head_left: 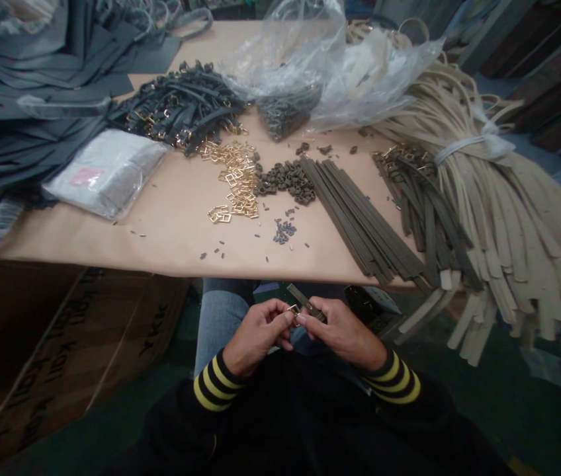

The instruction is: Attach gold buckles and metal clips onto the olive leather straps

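Note:
My left hand [258, 332] and my right hand [343, 330] are together in front of my lap, below the table edge. Between them is a small gold metal buckle [294, 311], pinched by my left fingertips. My right fingers grip a short olive-green strap [307, 302] whose end meets the buckle, and the fingers hide part of the join. Beyond the hands, on the table, lie a loose pile of gold buckles [235, 178], a heap of dark loops [286, 183], and a fan of olive-green straps [360, 218].
The kraft-paper-covered table [156, 228] holds black buckled straps [181, 106], plastic bags [285, 86], and scattered small pins. A tied bundle of beige strips [518, 225] overhangs the right edge. Dark sheets [27, 112] lie at the left. A printed cardboard box [57, 344] stands below left.

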A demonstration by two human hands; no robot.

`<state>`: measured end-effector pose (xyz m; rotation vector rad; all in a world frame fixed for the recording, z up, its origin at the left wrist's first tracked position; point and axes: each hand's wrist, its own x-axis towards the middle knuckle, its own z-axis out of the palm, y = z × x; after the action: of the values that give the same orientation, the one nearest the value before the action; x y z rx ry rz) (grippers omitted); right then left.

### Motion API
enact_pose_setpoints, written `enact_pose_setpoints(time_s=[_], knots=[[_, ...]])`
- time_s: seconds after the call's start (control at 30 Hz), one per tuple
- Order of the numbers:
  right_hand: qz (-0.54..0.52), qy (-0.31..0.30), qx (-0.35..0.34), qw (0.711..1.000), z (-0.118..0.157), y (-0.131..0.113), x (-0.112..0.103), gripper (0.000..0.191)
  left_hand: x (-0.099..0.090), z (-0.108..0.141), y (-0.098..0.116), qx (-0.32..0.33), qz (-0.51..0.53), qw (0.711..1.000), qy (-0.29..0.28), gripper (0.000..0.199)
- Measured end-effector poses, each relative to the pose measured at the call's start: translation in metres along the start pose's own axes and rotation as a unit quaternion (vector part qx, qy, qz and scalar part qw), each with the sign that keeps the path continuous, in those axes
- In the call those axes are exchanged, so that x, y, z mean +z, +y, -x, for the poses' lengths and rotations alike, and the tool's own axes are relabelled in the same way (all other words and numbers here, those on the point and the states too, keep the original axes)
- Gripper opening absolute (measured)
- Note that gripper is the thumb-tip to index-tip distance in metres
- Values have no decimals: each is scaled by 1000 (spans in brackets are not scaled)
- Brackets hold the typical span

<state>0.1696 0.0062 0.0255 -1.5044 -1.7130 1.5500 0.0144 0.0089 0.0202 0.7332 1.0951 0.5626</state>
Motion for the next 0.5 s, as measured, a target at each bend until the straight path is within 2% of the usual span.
enact_pose_setpoints(time_s=[0.13,0.27,0.43,0.5], knots=[[5,-28,5,1000,0,0,-2,24,-6,0,3,-2,-5,1000,-1,28],[6,-54,8,999,0,4,-2,23,-8,-1,0,-30,-3,999,-21,27],[-92,0,34,995,7,17,3,20,-8,-3,-5,-83,104,991,-11,28],[-133,1,53,990,11,24,5,18,-10,-4,-5,-99,135,986,-8,27]])
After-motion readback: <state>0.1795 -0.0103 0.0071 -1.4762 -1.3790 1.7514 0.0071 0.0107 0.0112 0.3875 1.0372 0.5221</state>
